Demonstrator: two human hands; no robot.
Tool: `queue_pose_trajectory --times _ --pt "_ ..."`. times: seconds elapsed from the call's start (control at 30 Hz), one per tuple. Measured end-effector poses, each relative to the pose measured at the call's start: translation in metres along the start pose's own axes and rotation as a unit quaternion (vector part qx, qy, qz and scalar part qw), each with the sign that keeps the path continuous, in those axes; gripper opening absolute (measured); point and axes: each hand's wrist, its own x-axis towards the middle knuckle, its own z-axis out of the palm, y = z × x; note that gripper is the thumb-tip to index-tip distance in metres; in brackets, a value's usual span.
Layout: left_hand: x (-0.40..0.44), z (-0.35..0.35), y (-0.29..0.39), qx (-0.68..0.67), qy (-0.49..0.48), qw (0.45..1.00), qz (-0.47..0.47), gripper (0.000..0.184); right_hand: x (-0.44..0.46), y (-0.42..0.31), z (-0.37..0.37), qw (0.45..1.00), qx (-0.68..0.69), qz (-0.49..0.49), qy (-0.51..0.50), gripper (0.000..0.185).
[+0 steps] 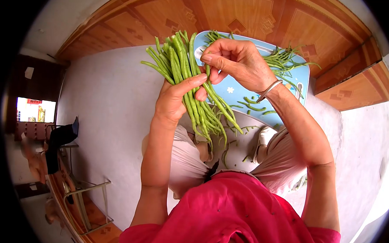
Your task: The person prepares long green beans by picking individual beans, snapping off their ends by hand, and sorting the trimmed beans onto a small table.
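A thick bunch of long green beans [185,74] is held in my left hand [174,97], the thumb across its front and the bean ends pointing up and down. Close beside it, my right hand [241,65] pinches the upper end of one bean at the bunch's right edge, thumb against forefinger. Behind and below my right hand stands a light blue board or small table [230,82] with a white flower print. More thin green beans [284,60] lie on its far right part, and short bean pieces [251,107] are scattered near its front edge.
Bean scraps [225,154] lie on the grey floor [109,97] between my feet. Wooden-patterned panels [236,16] run along the far side, with a box-like wooden piece [358,84] at right. A metal-framed bench [87,195] and part of another person [36,161] are at left.
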Motion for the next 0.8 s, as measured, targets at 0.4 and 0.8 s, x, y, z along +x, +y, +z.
queue_pose_trajectory --times 0.4,0.8 --pt "-0.011 0.009 0.012 0.006 0.012 0.999 -0.031 0.020 -0.005 -0.006 -0.014 0.998 -0.022 -0.055 0.012 0.017" --pt "-0.012 0.009 0.011 0.057 -0.017 0.997 -0.056 0.023 -0.015 -0.004 -0.022 0.940 -0.245 -0.209 -0.112 0.021"
